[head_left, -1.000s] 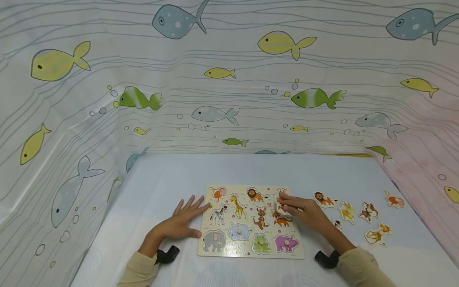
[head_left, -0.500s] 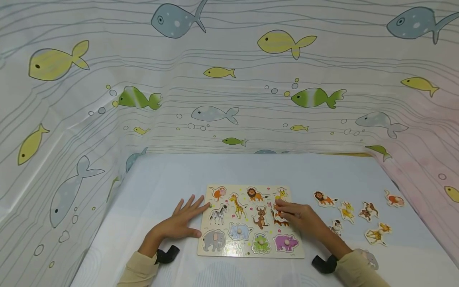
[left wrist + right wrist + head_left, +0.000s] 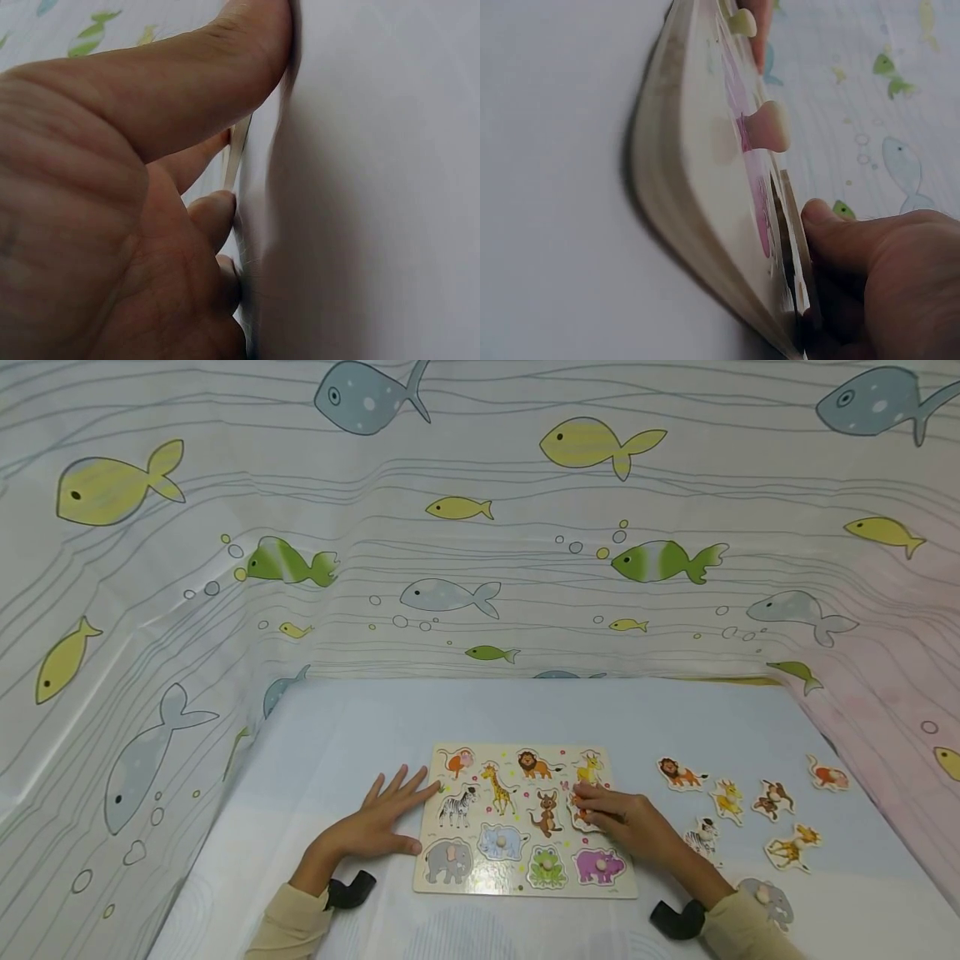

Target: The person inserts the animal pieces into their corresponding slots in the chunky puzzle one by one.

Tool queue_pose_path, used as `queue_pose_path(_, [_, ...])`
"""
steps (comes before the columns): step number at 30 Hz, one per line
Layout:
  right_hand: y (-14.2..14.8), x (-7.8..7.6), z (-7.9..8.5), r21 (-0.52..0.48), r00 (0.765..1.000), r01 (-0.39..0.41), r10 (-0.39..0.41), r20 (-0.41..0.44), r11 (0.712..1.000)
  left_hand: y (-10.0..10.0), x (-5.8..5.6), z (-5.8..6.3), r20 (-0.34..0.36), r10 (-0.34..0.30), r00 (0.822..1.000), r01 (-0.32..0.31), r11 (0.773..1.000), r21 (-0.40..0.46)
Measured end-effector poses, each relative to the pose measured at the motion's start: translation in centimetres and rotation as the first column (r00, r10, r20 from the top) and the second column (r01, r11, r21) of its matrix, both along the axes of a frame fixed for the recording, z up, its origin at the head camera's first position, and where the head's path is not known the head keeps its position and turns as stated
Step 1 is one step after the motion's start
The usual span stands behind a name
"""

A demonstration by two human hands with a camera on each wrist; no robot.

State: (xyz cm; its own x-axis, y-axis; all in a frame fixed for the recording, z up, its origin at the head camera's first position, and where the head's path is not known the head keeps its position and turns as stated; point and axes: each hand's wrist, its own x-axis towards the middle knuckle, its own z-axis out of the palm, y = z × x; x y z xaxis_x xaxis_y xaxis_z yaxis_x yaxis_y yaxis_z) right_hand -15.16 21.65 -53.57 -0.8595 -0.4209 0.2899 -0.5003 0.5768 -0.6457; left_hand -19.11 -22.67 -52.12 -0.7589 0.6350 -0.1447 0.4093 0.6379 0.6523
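Note:
A wooden animal puzzle board (image 3: pixel 487 883) lies flat on the table. My left hand (image 3: pixel 375 828) rests at its left side, fingers spread, with the index fingertip and thumb tip at the board's edge. Over at the right side, my right hand (image 3: pixel 637 827) pinches an orange tiger puzzle piece (image 3: pixel 581 818) at the printed tiger spot; the fingers hide part of it. From the right wrist view the piece (image 3: pixel 798 244) shows edge-on, close against the board's face. Knobbed pieces sit in the board: a blue rhino (image 3: pixel 501 842), a green frog (image 3: pixel 547 867) and a purple hippo (image 3: pixel 599 866).
Loose pieces lie right of the board: a lion (image 3: pixel 681 773), a yellow animal (image 3: pixel 727 801), a kangaroo (image 3: pixel 773 799), a monkey (image 3: pixel 828 774), a giraffe (image 3: pixel 792 848), a zebra (image 3: pixel 702 836) and an elephant (image 3: pixel 769 902). Fish-patterned cloth walls (image 3: pixel 360 643) surround the table.
My right hand has moved the tiger piece slightly down, from near the top right corner to the tiger spot. The printed yellow animal there has come into view. My left hand has stayed put.

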Motion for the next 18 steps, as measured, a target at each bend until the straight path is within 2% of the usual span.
queue_pose_path(5, [-0.03, 0.19, -0.21, 0.026, 0.998, -0.007, 0.009, -0.060, 1.000, 0.09, -0.05, -0.12, 0.018, 0.009, 1.000, -0.009, 1.000, -0.007])
queue_pose_path(18, [-0.01, 0.22, -0.40, 0.046, 0.989, -0.048, 0.054, -0.136, 0.998, 0.11, -0.20, -0.10, 0.013, 0.010, 1.000, -0.009, 1.000, -0.014])
